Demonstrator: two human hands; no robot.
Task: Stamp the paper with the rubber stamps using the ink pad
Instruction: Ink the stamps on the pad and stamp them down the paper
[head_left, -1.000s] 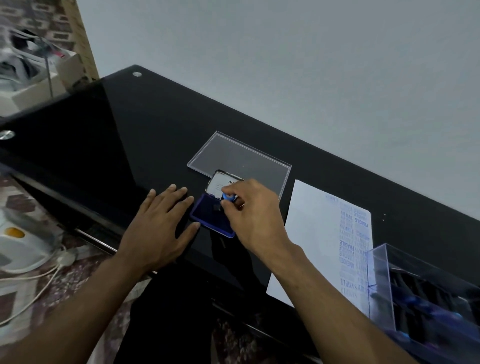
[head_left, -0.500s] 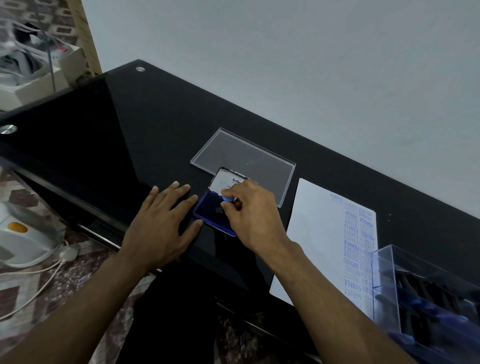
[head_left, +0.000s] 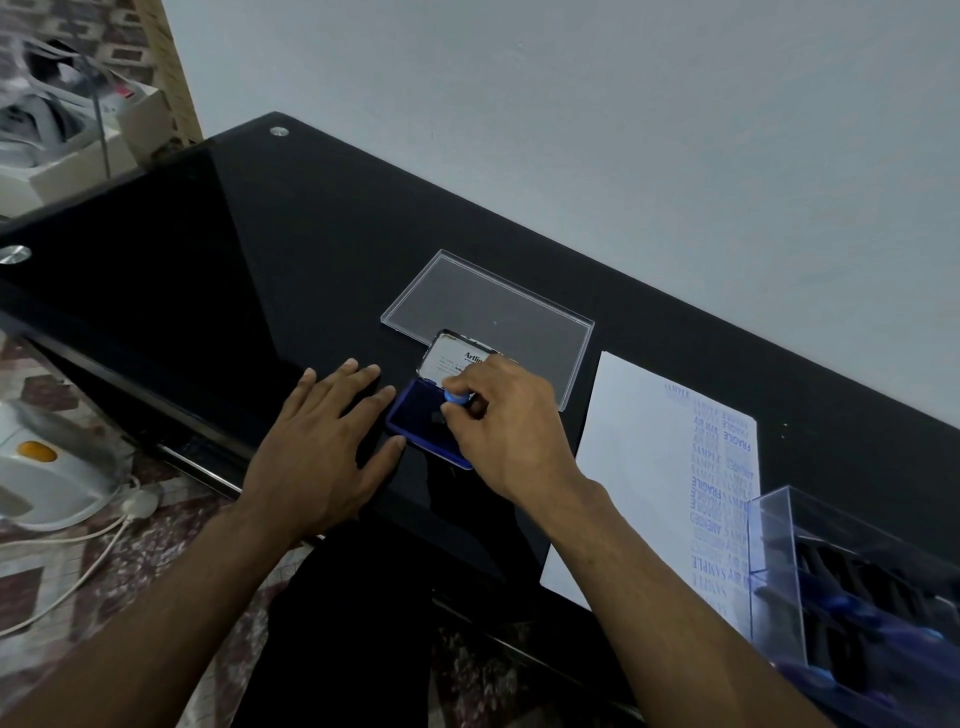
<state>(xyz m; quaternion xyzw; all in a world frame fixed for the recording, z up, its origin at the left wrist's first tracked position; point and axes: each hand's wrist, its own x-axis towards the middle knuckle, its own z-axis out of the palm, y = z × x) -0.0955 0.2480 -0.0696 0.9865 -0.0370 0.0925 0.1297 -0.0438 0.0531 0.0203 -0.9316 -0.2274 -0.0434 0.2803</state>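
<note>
The right hand (head_left: 511, 431) pinched a stamp (head_left: 457, 399) on the ink pad (head_left: 415, 423), the left hand (head_left: 322, 441) lay flat, and the paper (head_left: 639, 467) had many marks on its right side but room left.

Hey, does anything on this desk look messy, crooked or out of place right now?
Mostly tidy. The one oddity is the paper: its blue stamp prints crowd the right edge, overlapping and facing different ways. No ink spill shows around the ink pad.

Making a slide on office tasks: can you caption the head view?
Right hand inks a rubber stamp on the blue ink pad; left hand rests flat beside it.
</note>
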